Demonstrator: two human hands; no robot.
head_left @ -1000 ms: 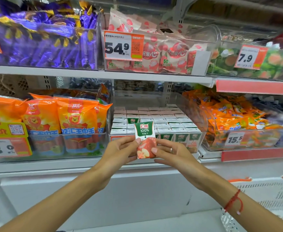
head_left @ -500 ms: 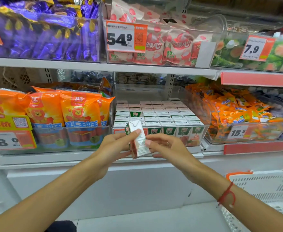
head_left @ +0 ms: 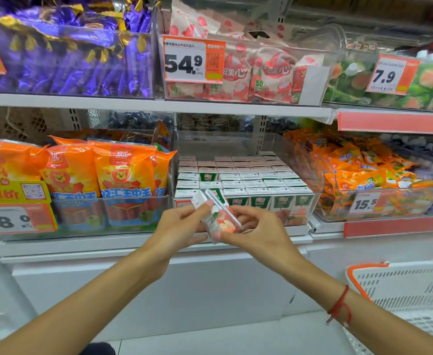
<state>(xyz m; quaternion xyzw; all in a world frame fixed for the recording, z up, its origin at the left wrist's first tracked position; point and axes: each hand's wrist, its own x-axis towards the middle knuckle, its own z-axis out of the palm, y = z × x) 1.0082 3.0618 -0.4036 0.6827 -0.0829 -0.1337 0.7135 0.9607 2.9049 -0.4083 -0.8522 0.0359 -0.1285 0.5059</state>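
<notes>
Head camera, looking down my feed. Closest in, on the right forearm, I see a red string bracelet [head_left: 339,307], and beside that arm, low at the right edge, a white shopping basket [head_left: 415,290] with an orange rim.

Past the wrists, both hands meet in front of the lower shelf. The left hand [head_left: 179,226] is curled round the small juice carton [head_left: 220,219], thumb on its upper left part. The right hand [head_left: 261,234] pinches the carton's lower right end, fingers bent round it. The carton sits in the air between them, tilted, green top pointing up and away, and a white straw [head_left: 215,199] runs along the face turned towards me.

Just behind it, on the lower shelf, a clear bin [head_left: 310,201] holds rows of matching cartons standing upright. Left of that bin I see orange bags [head_left: 123,175] with a lion picture above an 8.0 price tag [head_left: 13,221]. To its right is a bin of orange packets [head_left: 358,170] marked 15.5 [head_left: 366,203].

Furthest back, the upper shelf carries purple wrappers [head_left: 69,60], pink-and-white bags [head_left: 261,73] behind a 54.9 tag [head_left: 192,60], and green packs [head_left: 427,83] tagged 7.9 [head_left: 389,75].
</notes>
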